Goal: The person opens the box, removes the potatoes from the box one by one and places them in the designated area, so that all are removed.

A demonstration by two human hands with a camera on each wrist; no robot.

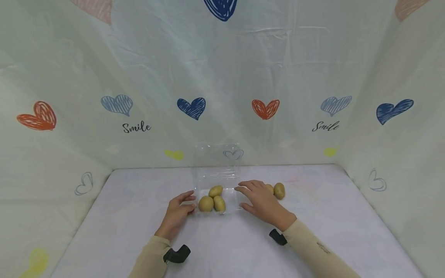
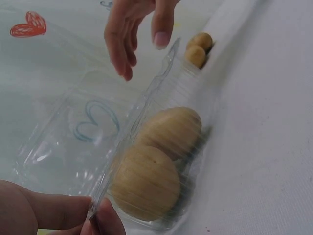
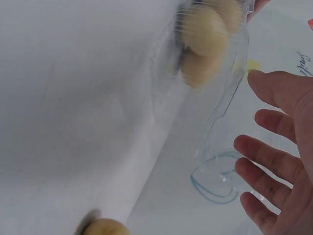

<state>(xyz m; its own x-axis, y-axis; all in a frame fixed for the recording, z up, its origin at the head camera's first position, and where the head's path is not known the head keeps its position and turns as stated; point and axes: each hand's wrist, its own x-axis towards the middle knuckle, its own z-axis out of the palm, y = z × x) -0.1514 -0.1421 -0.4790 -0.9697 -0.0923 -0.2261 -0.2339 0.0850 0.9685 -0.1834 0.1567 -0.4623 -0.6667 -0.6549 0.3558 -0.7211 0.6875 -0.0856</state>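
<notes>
A clear plastic clamshell box (image 1: 233, 199) stands on the table with its lid (image 1: 215, 160) raised at the back. Inside, toward its left side, lie three potatoes (image 1: 206, 204). My left hand (image 1: 176, 216) is at the box's left side; the left wrist view shows thumb and finger pinching the plastic rim (image 2: 100, 188). Over the right side of the box is my right hand (image 1: 262, 202), fingers spread and relaxed, holding nothing. Two more potatoes (image 1: 279, 191) lie on the table just beyond the right hand, one of them partly hidden by it.
The white-covered table (image 1: 139, 224) reaches back to a pale cloth backdrop (image 1: 222, 69) printed with hearts and the word "Smile". Similar cloth hangs on both sides. A dark device (image 1: 177, 255) is worn at the left wrist, another (image 1: 278, 237) at the right.
</notes>
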